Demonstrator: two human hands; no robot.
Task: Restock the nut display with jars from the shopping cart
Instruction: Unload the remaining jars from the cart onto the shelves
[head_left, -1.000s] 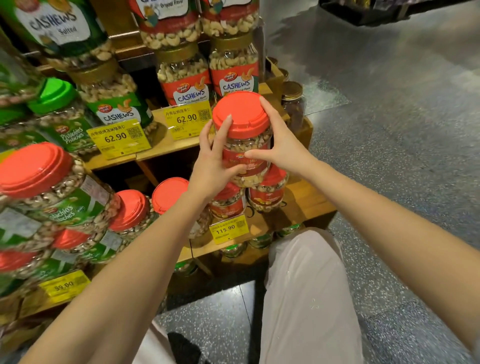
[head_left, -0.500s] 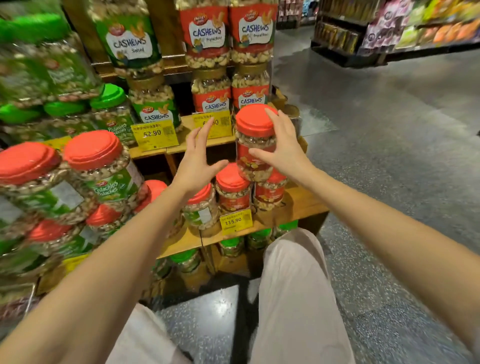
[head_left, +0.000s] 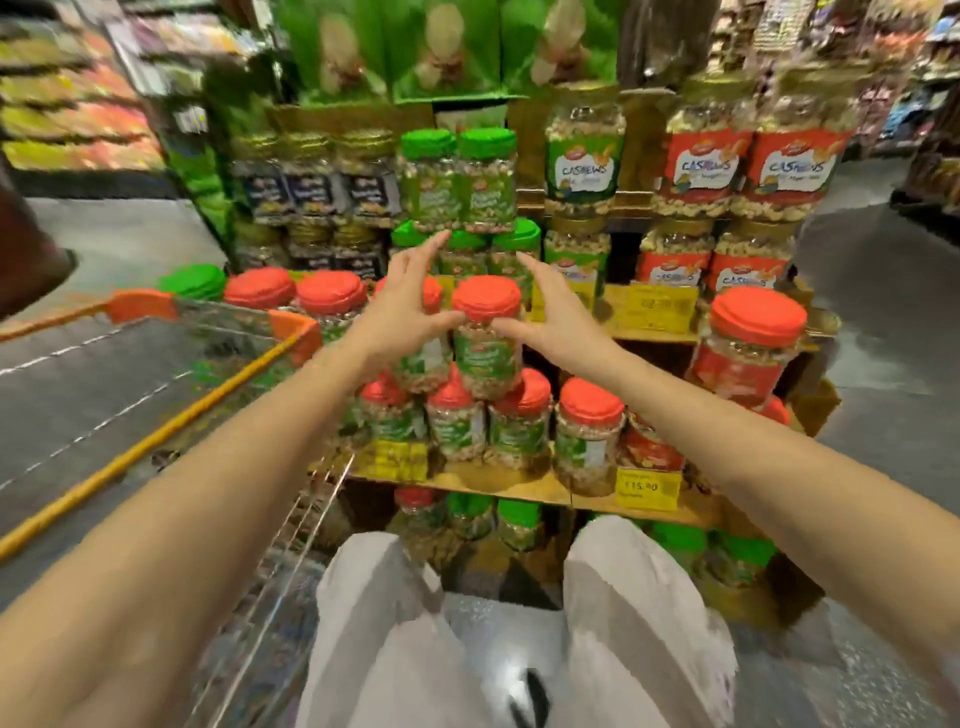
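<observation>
Both hands at a red-lidded jar (head_left: 487, 358) on the nut display.

The left hand (head_left: 405, 306) and right hand (head_left: 553, 317) flank the jar's neck. Their thumbs touch it just under the lid, and their fingers are straight, pointing up and clear of the jar. The green-labelled jar stands upright on the lids of a lower row (head_left: 519, 421) of red-lidded jars. That row sits on a wooden shelf (head_left: 524, 486) with a yellow price tag (head_left: 648, 486) on its front edge. A wire cart (head_left: 293, 332) with orange corners stands just beside the display on the left. Tall cashew jars (head_left: 706, 161) fill the upper right. The view is blurred.
</observation>
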